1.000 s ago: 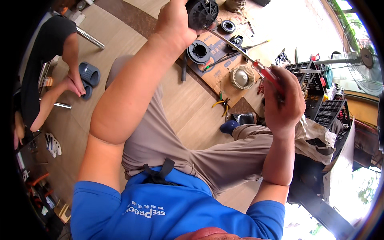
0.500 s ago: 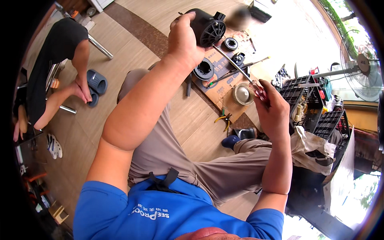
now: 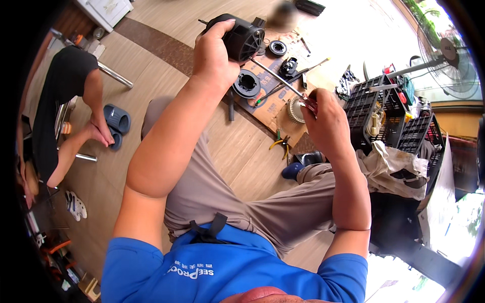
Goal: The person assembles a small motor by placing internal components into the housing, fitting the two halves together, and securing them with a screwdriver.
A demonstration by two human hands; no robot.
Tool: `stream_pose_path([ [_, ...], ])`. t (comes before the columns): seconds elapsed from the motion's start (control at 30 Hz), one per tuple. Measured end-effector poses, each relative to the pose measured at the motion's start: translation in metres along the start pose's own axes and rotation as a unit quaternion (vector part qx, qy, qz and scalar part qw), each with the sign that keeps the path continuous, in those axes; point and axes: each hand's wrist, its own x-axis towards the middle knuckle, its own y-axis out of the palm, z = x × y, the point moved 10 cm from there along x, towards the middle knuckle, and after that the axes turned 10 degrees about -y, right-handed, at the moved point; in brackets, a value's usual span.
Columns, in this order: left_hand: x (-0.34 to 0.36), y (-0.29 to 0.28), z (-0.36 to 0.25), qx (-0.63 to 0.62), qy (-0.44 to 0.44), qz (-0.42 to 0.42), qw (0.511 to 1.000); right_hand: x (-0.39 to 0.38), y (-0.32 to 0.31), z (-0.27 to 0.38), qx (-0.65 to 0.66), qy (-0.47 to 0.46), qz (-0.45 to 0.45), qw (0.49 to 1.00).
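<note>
Wrapped round a black cylindrical motor [image 3: 245, 40] is my left hand [image 3: 211, 58]; a thin shaft sticks out of the motor's far left end, and its ribbed end cap faces right. My right hand [image 3: 326, 121] grips the handle of a long screwdriver [image 3: 278, 77]. The blade reaches up and left to the lower edge of the end cap; whether its tip sits in a screw is too small to tell. Under my right hand a pale finned blower wheel [image 3: 294, 111] is partly hidden. A black ring-shaped part [image 3: 239, 91] lies below the motor.
On the floor, flattened cardboard [image 3: 270, 115] bears a small round black part [image 3: 278, 48] and loose tools. Yellow-handled pliers [image 3: 286, 144] lie nearer me. Black crates [image 3: 364, 103], a cloth bag [image 3: 391, 169] and a fan [image 3: 448, 49] stand right. Another person [image 3: 70, 81] sits left by grey slippers [image 3: 117, 118].
Both hands, with the motor and screwdriver, appear further left, as does most of the scene. My right hand now covers part of the blower wheel. The screwdriver blade still meets the end cap's edge.
</note>
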Motion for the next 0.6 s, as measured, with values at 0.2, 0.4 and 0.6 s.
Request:
stream_pose_path([
  [0.2,0.008,-0.010,0.017,-0.007,0.013,-0.048,0.999,0.001,0.016,-0.001,0.030,-0.016,0.043,0.998],
  [0.4,0.007,0.020,0.039,0.007,-0.037,0.105,0.994,0.004,0.027,-0.012,0.030,-0.026,0.053,0.998],
  [0.6,0.004,0.019,0.063,0.003,-0.066,0.079,0.995,0.002,0.026,-0.021,-0.009,-0.040,0.040,0.998],
])
